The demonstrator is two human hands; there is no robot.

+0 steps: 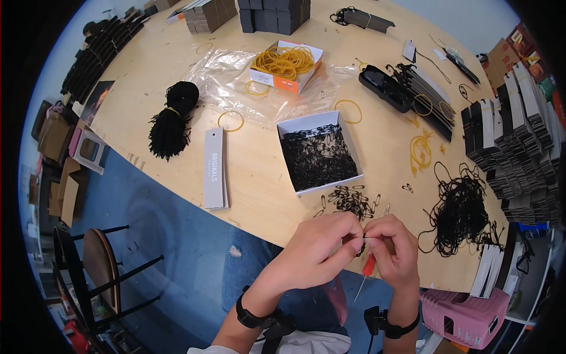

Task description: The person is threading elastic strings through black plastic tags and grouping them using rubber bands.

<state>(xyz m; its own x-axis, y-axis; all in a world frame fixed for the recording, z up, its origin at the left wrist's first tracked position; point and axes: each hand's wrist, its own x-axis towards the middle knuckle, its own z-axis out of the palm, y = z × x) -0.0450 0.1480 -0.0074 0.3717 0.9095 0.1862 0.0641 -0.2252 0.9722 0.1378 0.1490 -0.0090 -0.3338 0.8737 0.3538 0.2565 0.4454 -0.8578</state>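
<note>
My left hand [321,251] and my right hand [394,251] meet at the near edge of the wooden table [259,177]. Together their fingertips pinch a small black safety pin [361,242], and I cannot tell more of it. A red-handled tool [367,271] hangs below my right hand, its thin metal tip pointing down. Just beyond my fingers lies a loose pile of black safety pins [352,200]. A white open box of black pins [318,152] stands behind that pile.
A tangle of black strings [460,209] lies at right, stacks of dark tags [519,147] beyond it. A grey tag stack [215,168], a black cord bundle [172,118] and a box of yellow rubber bands [286,65] sit farther out. A chair [100,271] stands at left.
</note>
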